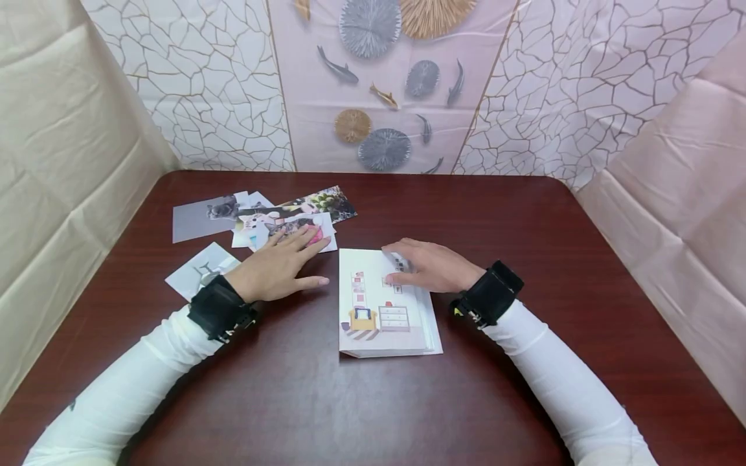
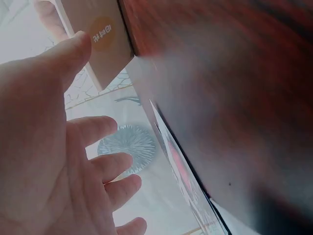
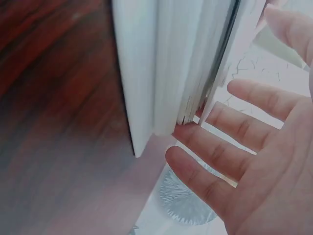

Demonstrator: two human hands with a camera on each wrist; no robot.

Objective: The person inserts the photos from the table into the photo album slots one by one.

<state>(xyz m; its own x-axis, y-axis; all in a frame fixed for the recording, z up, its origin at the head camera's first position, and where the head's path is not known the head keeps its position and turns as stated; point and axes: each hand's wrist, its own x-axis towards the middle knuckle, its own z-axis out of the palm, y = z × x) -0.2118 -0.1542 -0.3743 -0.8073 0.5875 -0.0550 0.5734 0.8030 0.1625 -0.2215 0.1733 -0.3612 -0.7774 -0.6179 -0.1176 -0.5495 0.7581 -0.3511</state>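
Note:
A white photo album (image 1: 379, 333) with printed drawings on its cover lies closed on the table. My right hand (image 1: 434, 265) is over its upper right corner. In the right wrist view, the fingers (image 3: 210, 147) reach out fairly straight at the corner of the album's thick page block (image 3: 181, 63). My left hand (image 1: 280, 268) is spread over the near edge of an overlapping pile of photos (image 1: 320, 223), fingertips over a cat picture. From the left wrist, the thumb (image 2: 73, 51) overlaps the album's spine (image 2: 105, 44), and nothing is gripped.
A grey cat photo (image 1: 201, 220) sticks out at the pile's left. Another pale card (image 1: 201, 268) lies apart, partly covered by the left wrist. The dark wooden table (image 1: 291, 401) meets a patterned cloth backdrop (image 1: 384, 116) behind and pale cloth at both sides.

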